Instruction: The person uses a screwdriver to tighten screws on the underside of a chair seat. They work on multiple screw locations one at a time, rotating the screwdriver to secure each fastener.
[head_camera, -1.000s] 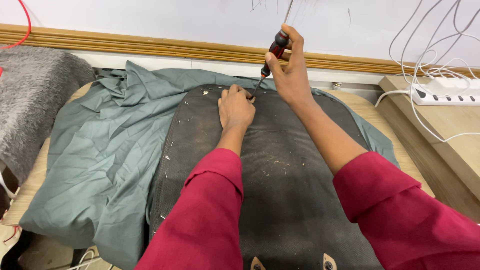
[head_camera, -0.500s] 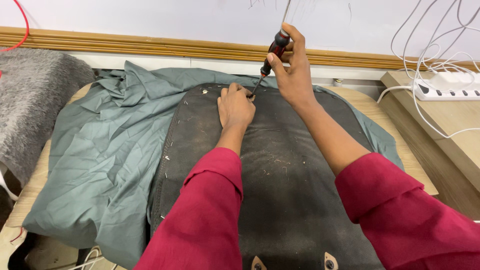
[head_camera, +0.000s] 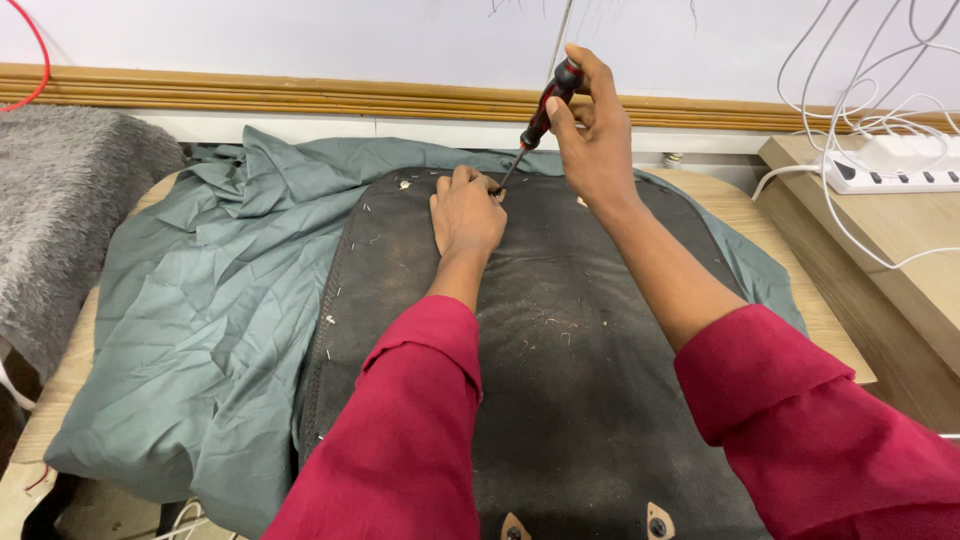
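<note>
Fingers of R hand grip red-black screwdriver.

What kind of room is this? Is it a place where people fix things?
Probably a small repair or upholstery workshop. The right hand holds a screwdriver to a dark seat panel on a wooden table, with green fabric pulled back and a power strip nearby.

You wear a deep crimson, long-sleeved cloth top. Both loose sleeves are pushed up toward the elbows, and their hemmed cuffs stand open around your forearms. The cloth is plain, with soft folds and no pattern. Your left hand and right hand are bare: no gloves, rings, or watch show.
</note>
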